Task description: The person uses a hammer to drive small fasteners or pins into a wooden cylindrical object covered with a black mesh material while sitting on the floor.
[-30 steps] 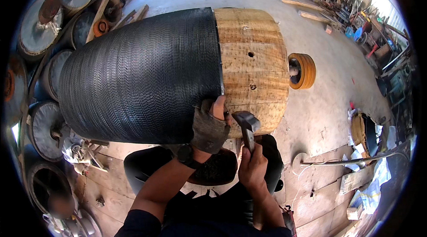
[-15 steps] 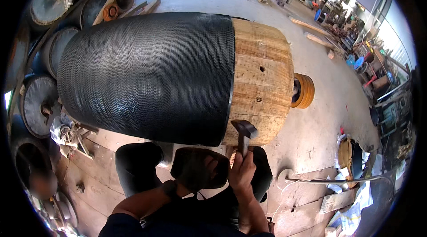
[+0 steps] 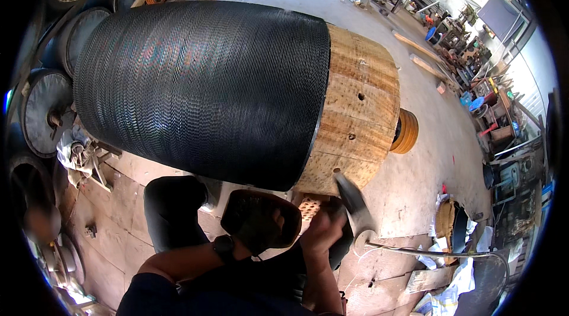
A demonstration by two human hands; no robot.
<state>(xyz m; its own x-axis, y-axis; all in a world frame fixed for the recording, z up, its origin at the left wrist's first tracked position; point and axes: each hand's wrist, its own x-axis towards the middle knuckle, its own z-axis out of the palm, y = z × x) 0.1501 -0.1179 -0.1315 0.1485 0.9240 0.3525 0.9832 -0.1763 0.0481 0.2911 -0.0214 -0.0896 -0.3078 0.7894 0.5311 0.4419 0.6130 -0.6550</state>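
A large drum wound with rows of black strands (image 3: pixel 201 91) lies on its side before me, its right end a bare wooden section (image 3: pixel 355 85) with several small dark holes. My right hand (image 3: pixel 323 230), blurred by motion, is closed round a hammer (image 3: pixel 355 206), whose smeared head is just off the wood's near lower edge. A dark open box (image 3: pixel 289 242) with a brownish rim rests at my lap. My left hand (image 3: pixel 264 227) is inside it, fingers curled and mostly in shadow; what they hold is hidden.
An orange-yellow grooved pulley (image 3: pixel 406 131) sticks out from the drum's right end. Several drums (image 3: pixel 47 111) are stacked at the left. A thin metal rod on a round base (image 3: pixel 363 242) stands at my right, near torn wrappings (image 3: pixel 453 292). Planks (image 3: pixel 432 70) lie on the floor farther back.
The hammer has swung down and to the right, its head tilting away from the wood. My left hand stays in the box. The whole view has shifted slightly.
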